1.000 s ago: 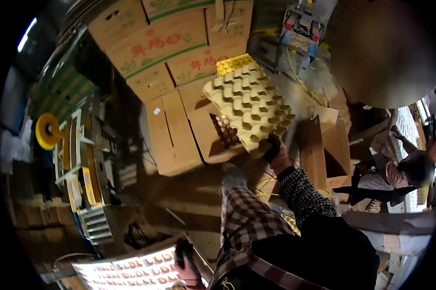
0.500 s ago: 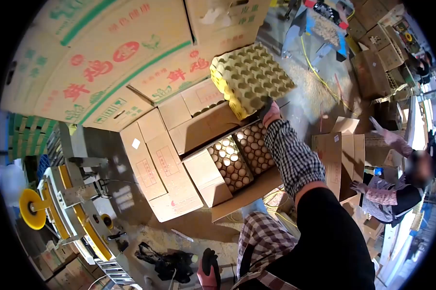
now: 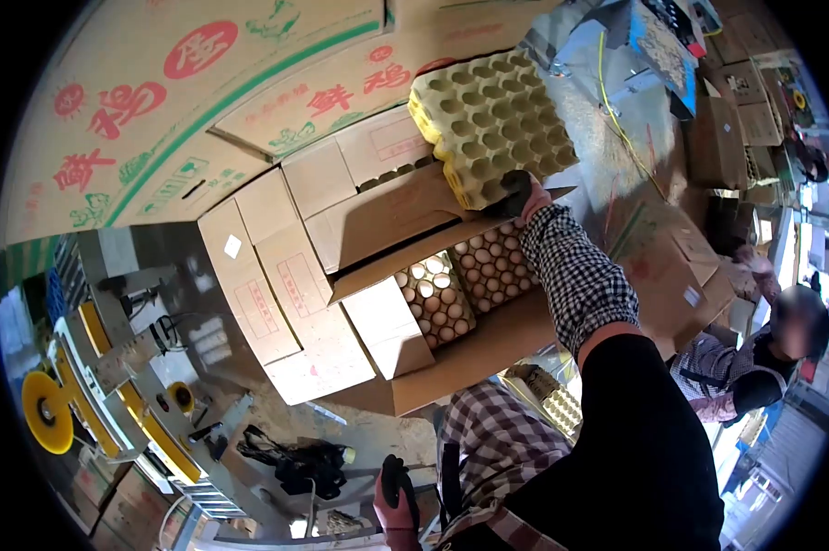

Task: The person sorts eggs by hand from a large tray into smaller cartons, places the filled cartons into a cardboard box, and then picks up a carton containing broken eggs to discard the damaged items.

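The right hand (image 3: 522,195) clenches a stack of empty egg trays (image 3: 490,124) at upper centre, above the open carton (image 3: 451,354); its two egg layers (image 3: 469,285) lie uncovered, so covering looks still to do. The left hand (image 3: 397,496), bottom centre, hangs with gloved fingers curled, grasping nothing visible.

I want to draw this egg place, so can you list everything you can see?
Stack of egg trays: one, yellowish-grey, held up over the open box.
Open box: one, brown cardboard, middle, two batches of eggs inside.
Eggs: many, pale brown, in the open box.
Closed boxes: several, brown, left of the open box.
Big printed boxes: several, brown with red and green print, top left.
Machine with yellow wheel: one, bottom left.
Another person: one, right edge.
Right hand: dark glove, gripping the tray stack's edge.
Left hand: dark glove, bottom edge, on a metal frame.
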A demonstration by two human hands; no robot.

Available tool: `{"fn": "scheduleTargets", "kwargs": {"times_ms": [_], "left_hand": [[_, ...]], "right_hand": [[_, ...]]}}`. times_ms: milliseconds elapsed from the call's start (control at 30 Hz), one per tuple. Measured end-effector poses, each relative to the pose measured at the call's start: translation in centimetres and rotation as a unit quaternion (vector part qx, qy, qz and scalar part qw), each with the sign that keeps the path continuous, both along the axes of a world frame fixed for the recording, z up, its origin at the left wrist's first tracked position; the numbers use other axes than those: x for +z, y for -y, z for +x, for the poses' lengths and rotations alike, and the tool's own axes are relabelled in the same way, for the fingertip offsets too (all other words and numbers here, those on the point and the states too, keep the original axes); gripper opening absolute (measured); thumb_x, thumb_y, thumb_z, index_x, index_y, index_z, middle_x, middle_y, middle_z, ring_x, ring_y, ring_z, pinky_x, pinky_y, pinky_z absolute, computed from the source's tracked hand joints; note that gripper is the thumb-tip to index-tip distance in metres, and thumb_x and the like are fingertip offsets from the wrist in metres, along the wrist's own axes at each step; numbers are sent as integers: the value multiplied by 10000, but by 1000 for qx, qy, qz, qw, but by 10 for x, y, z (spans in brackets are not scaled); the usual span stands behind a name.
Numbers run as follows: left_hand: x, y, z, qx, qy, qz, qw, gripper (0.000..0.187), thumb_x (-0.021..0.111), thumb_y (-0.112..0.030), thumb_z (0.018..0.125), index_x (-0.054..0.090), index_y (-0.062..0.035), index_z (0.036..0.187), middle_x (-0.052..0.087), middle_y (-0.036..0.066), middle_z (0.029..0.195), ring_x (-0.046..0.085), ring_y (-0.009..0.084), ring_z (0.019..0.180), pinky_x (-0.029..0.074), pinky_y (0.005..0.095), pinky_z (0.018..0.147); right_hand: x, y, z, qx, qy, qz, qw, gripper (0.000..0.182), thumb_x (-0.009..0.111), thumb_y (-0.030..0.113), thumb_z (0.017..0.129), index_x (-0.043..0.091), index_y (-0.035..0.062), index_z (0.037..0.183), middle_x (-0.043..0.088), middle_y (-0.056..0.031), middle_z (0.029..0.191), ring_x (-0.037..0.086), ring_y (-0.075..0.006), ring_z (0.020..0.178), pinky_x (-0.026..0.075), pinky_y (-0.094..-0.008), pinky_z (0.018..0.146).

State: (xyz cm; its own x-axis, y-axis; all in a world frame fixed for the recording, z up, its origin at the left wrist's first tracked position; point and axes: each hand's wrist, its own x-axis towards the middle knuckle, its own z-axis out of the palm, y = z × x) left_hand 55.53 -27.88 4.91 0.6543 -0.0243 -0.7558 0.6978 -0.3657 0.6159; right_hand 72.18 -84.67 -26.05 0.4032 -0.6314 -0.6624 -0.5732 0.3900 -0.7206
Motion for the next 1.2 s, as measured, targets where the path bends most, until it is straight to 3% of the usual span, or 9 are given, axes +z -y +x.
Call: {"fn": "scheduleTargets", "kwargs": {"times_ms": [133,267,300,367,433,633,867,967,1200], "left_hand": [[-21,-3,-2,-52,7,32,998,487,542,-26,809,513,35,1291,621,169,1209,591,240,1124,424,340,1000],[-27,1,-2,-54,-22,26,998,500,551,-5,790,519,15,1288,616,172,1213,583,256,1143,422,346,1002],[-19,0,0,-78,-8,51,996,499,549,-3,790,519,16,1287,612,169,1220,582,259,1145,422,345,1001],[-6,-7,-3,-71,21,37,997,505,551,5,783,519,14,1288,598,172,1238,580,273,1146,430,344,994],[5,-12,-3,-65,41,51,996,513,570,3,772,526,-3,1284,604,167,1214,590,277,1124,450,346,970],[84,-31,-21,-70,99,132,984,477,651,-179,845,533,-34,1284,583,179,1237,569,313,1149,441,360,982],[134,-95,-155,74,171,180,966,532,642,-285,853,506,-56,1313,548,220,1232,528,384,1144,435,409,974],[129,-117,-203,153,219,207,941,546,638,-294,853,489,-64,1326,541,217,1235,537,381,1128,442,411,963],[179,-128,-359,365,227,227,874,554,634,-350,838,518,-62,1297,552,203,1231,546,363,1131,440,417,976]], "right_hand": [[-31,-11,-2,-11,308,139,941,325,445,101,977,532,0,1274,564,-198,1244,584,-312,1068,500,-473,909],[-10,-1,-15,264,-247,-139,922,298,391,55,992,525,26,1257,571,-208,1195,551,-325,1114,477,-370,954],[-10,-3,-9,52,34,75,995,305,386,39,991,516,36,1266,569,-203,1199,544,-318,1119,465,-370,966],[-10,1,-32,-99,269,227,931,297,450,45,962,515,41,1252,569,-186,1202,533,-278,1123,449,-356,981],[53,-20,-22,-154,252,333,895,349,601,150,897,534,44,1223,572,-174,1200,527,-237,1130,442,-351,988],[213,-76,-75,111,277,452,840,644,522,385,898,386,17,1409,426,-180,1431,392,-339,1328,296,-488,1128],[335,-214,-151,255,148,345,891,492,495,304,913,477,101,1360,514,-147,1344,463,-318,1264,415,-491,1020],[376,-301,-145,281,2,138,950,527,548,358,875,500,95,1330,547,-121,1299,542,-297,1154,487,-442,920],[455,-491,-183,662,326,67,671,500,757,216,730,587,25,1160,625,-132,1101,608,-275,986,503,-369,839]]}}
